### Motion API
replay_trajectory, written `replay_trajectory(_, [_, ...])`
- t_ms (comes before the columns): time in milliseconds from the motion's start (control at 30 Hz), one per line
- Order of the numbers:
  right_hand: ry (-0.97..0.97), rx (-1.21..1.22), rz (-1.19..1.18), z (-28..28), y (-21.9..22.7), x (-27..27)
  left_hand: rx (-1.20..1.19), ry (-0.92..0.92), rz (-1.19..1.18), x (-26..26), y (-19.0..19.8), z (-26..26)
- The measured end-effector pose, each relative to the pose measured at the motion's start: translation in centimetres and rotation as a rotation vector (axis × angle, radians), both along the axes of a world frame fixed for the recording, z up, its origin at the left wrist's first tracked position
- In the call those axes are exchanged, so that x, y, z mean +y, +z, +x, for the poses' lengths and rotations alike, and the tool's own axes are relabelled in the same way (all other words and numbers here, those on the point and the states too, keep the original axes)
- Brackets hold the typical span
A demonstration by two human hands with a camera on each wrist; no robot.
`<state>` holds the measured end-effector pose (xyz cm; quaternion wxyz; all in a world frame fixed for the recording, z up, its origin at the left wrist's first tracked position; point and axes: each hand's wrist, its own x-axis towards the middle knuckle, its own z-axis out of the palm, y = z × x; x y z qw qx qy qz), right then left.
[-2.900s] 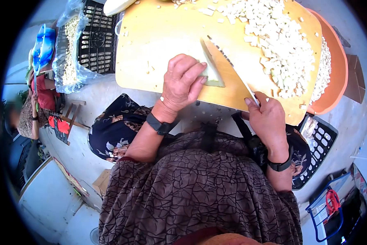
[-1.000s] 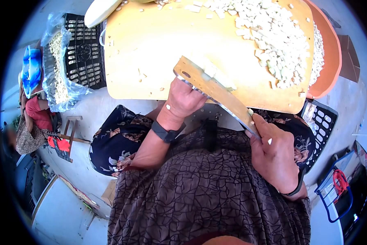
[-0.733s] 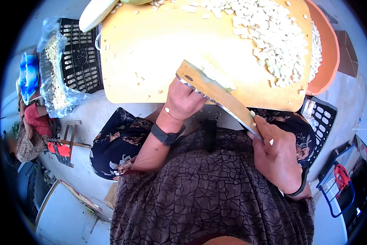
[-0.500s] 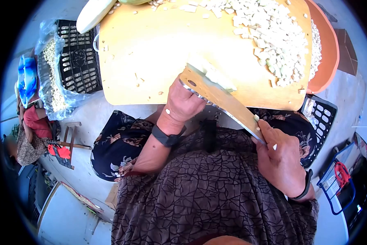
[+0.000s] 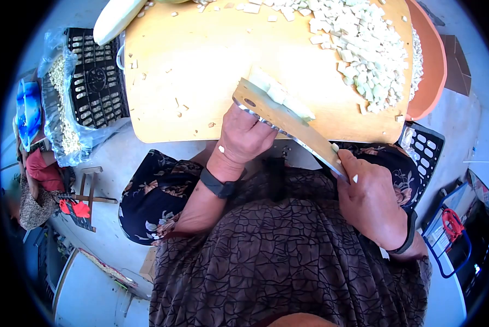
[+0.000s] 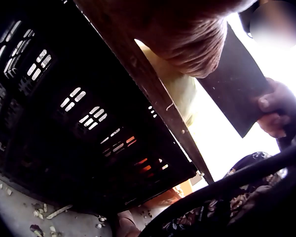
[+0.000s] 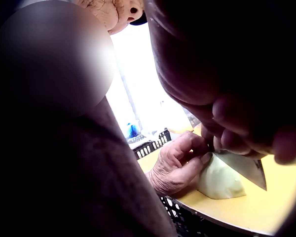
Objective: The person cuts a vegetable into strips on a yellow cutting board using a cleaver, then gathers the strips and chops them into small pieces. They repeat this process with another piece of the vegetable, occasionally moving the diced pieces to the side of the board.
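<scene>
My right hand (image 5: 371,199) grips a broad-bladed kitchen knife (image 5: 288,117) with a hole near its tip. The blade slants up and left across a pale green-white squash piece (image 5: 296,104). My left hand (image 5: 247,136) holds that piece near the front edge of the yellow cutting board (image 5: 190,60); the blade hides part of its fingers. In the right wrist view, the left hand's fingers (image 7: 180,165) hold the squash piece (image 7: 219,180) right beside the blade (image 7: 246,170). Small white bits cling to both hands.
A heap of diced squash (image 5: 359,60) covers the board's right side. An orange basin (image 5: 432,71) stands beyond it. A whole pale squash (image 5: 116,22) lies at upper left, near a black crate (image 5: 95,82) and a plastic bag of pieces (image 5: 65,103). Another person (image 5: 37,201) sits far left.
The knife was edge-on over the board 2.9 s ago; it now lies flat-side up across the squash piece. The right hand has moved lower. Over the last second both hands have barely shifted.
</scene>
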<state>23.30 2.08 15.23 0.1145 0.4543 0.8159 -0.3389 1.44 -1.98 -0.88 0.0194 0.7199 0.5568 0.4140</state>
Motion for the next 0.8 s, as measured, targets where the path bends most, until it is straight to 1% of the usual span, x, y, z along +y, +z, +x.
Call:
replay_trajectory(133, [-0.025,0.007,-0.008,0.0,0.1,-0.1,-0.025,-0.03,0.018,0.3,0.1,-0.1])
replay_trajectory(300, [0.007,-0.04,0.008,-0.3,-0.1,0.2,-0.039,0.008,-0.011,0.3,0.3,0.0])
replay_trajectory(400, [0.03,0.045,0.107,-0.8,-1.4,0.4,-0.051,0.011,-0.011,0.4,0.4,0.1])
replay_trajectory(500, [0.021,0.002,0.076,-0.9,-1.5,0.3,-0.074,-0.008,-0.001,0.5,0.4,0.0])
replay_trajectory(600, [-0.038,-0.018,0.013,-0.7,-0.8,0.1,-0.092,-0.013,0.011,0.7,0.8,0.0])
replay_trajectory(800, [0.013,-0.011,0.068,-0.9,-1.3,0.3,-0.12,0.008,0.016,0.9,1.0,0.2])
